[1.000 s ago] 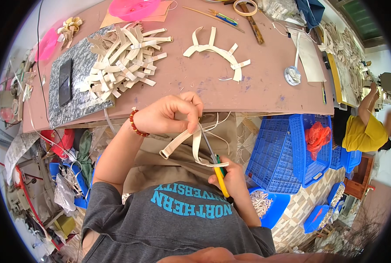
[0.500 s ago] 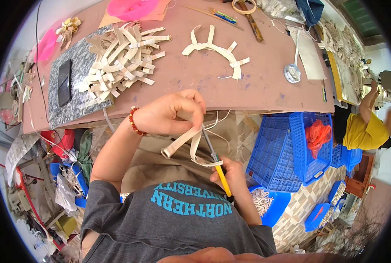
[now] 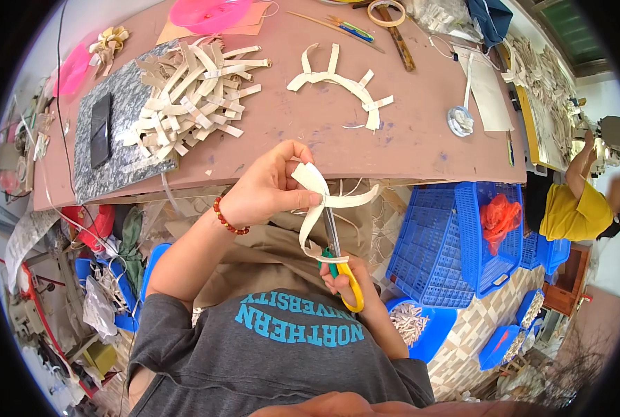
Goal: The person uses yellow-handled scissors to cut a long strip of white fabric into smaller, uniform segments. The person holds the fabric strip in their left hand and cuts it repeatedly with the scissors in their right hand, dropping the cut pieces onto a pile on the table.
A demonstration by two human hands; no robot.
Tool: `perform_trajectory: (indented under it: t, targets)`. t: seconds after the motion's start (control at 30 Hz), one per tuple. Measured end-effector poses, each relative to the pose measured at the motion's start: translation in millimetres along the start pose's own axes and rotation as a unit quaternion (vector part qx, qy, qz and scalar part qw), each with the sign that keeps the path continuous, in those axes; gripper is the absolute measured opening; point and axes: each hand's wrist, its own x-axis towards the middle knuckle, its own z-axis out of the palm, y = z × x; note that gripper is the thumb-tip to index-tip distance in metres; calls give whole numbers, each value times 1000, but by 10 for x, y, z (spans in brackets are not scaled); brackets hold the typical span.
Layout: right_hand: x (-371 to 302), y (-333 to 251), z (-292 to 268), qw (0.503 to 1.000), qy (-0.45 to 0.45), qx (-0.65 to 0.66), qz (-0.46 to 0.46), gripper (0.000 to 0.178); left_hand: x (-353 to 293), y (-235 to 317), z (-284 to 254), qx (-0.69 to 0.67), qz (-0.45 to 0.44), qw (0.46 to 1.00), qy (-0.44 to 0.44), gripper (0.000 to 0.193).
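Just in front of the table's near edge, my left hand (image 3: 282, 184) pinches a cream fabric strap piece (image 3: 312, 224) between thumb and fingers. Its curved bands fan out, one to the right and one hanging down toward the scissors. My right hand (image 3: 355, 278), lower down, grips scissors (image 3: 333, 236) with yellow and green handles. The blades point up along the strap to the left fingers; how far apart they are I cannot tell. On the table, a heap of similar cream straps (image 3: 192, 97) lies partly on a speckled stone slab (image 3: 126, 104). A curved branching strap (image 3: 337, 78) lies right of the heap.
A black phone (image 3: 101, 130) lies on the slab. Pens (image 3: 351, 28), a hammer (image 3: 401, 48), a tape roll (image 3: 386, 10) and a small round dish (image 3: 460, 121) are on the table (image 3: 289, 139). Blue crates (image 3: 428, 243) stand at right; a person in yellow (image 3: 577, 212) is beyond.
My left hand has turned and shifted slightly left, and the strap now spreads more openly, one band swinging out right. The scissors have rotated in my right hand, so both handle colours show.
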Motion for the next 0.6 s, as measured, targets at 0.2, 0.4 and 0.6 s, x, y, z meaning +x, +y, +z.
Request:
perform_trajectory:
  t: [0.2,0.4,0.6]
  targets:
    - [18,-43,33,999,-32,35,-4,68,18,-63,25,-5,-2,1000,-9,42]
    - [27,-56,53,999,-20,28,-1,72,19,-59,35,-9,-12,1000,-17,42]
    - [40,-158,101,1000,0,-31,7,81,34,-48,-7,0,-23,999,-28,42]
